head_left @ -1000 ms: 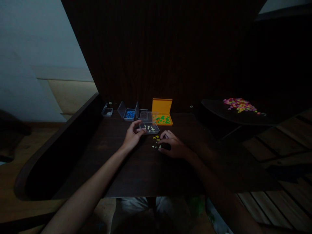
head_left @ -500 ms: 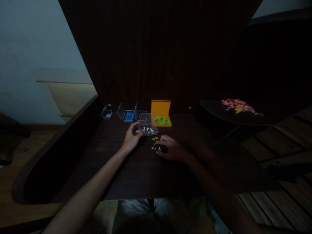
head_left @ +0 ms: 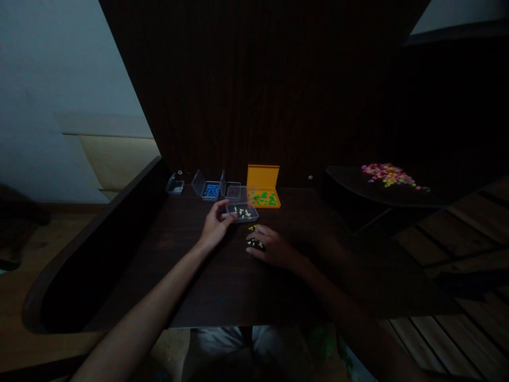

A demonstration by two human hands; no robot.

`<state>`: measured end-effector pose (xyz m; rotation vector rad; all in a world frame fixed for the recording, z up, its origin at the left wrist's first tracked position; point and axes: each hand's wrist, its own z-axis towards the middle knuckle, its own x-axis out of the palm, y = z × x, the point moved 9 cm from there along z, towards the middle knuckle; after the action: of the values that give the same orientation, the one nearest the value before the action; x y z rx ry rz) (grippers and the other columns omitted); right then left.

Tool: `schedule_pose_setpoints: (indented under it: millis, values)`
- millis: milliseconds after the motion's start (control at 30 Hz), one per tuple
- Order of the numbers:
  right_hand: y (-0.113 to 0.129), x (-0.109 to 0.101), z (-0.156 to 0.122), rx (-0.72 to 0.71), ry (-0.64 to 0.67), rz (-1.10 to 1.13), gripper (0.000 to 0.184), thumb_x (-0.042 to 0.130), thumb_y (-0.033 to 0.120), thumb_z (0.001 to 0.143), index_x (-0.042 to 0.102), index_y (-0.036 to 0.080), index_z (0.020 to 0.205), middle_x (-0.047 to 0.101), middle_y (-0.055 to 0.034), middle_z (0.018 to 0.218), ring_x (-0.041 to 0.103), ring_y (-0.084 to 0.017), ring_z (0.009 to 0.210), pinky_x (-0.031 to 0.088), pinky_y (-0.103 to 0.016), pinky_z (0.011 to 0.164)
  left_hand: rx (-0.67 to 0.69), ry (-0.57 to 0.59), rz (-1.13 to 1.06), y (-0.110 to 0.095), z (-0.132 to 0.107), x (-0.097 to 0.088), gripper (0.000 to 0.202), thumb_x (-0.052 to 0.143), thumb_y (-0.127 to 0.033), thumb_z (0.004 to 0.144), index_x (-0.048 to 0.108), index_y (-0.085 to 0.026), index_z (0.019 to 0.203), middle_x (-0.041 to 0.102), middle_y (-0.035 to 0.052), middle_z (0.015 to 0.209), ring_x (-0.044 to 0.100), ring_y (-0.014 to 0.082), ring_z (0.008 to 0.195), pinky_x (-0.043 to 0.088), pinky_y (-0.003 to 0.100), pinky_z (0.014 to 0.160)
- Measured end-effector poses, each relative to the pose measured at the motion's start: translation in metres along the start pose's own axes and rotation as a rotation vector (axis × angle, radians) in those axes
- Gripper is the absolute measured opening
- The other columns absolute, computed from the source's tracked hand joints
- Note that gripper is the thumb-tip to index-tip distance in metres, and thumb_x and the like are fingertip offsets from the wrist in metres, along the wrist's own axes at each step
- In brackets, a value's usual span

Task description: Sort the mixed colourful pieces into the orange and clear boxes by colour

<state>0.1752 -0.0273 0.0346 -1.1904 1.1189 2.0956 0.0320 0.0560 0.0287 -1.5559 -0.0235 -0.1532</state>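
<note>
My left hand (head_left: 215, 223) grips the near left corner of a clear plastic box (head_left: 251, 218), thumb on its rim. Several small pale pieces lie inside that box. On the dark tabletop my right hand (head_left: 274, 246) is lowered over small pale pieces (head_left: 254, 244), its thumb and fingers apart around them. Just beyond those fingers sit a few small yellow pieces (head_left: 252, 227), partly covered by the hand. Behind the clear box stands an orange box (head_left: 263, 176) with its lid up and green pieces (head_left: 265, 198) in it.
A clear box of blue pieces (head_left: 211, 190) and another open clear box (head_left: 233, 191) stand at the back, with a small clear case (head_left: 175, 187) farther left. Multicoloured pieces (head_left: 389, 175) are heaped on the raised shelf at right. A raised side panel (head_left: 91, 239) borders the left.
My right hand has shifted slightly left over the pale pieces, covering part of the yellow ones. The left hand and the clear box stay in place.
</note>
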Motion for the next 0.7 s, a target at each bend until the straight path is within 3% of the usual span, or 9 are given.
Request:
schedule_pose_setpoints:
  millis: [167,333,700]
  values:
    - [0.003,0.001,0.002,-0.009,-0.022,-0.015,0.008,0.063,0.024,0.090,0.065,0.019,0.095,0.056,-0.0059,0.094,0.056,-0.019,0.090,0.047,-0.033,0.083,-0.025,0.004,0.007,0.001,-0.001,0.001,0.056,0.075,-0.021,0.066,0.057,-0.018,0.119,0.072,0.0039,0.095,0.070,0.0204,0.088,0.052,0.036,0.091]
    - [0.000,-0.006,-0.003,-0.003,-0.026,0.001,0.004,0.059,0.019,0.090,0.064,0.019,0.090,0.055,-0.0052,0.093,0.053,-0.019,0.090,0.046,-0.033,0.082,-0.031,0.004,-0.007,0.001,-0.001,0.001,0.055,0.075,-0.018,0.066,0.057,-0.018,0.118,0.071,0.0053,0.103,0.070,0.0198,0.090,0.052,0.036,0.092]
    - [-0.007,-0.011,-0.016,-0.018,-0.027,0.087,0.025,0.054,0.021,0.094,0.062,0.019,0.117,0.058,-0.0092,0.108,0.055,-0.021,0.102,0.048,-0.039,0.093,-0.007,0.015,-0.026,0.000,-0.001,0.002,0.055,0.076,-0.019,0.065,0.058,-0.019,0.117,0.070,0.0063,0.109,0.070,0.0181,0.088,0.052,0.036,0.092]
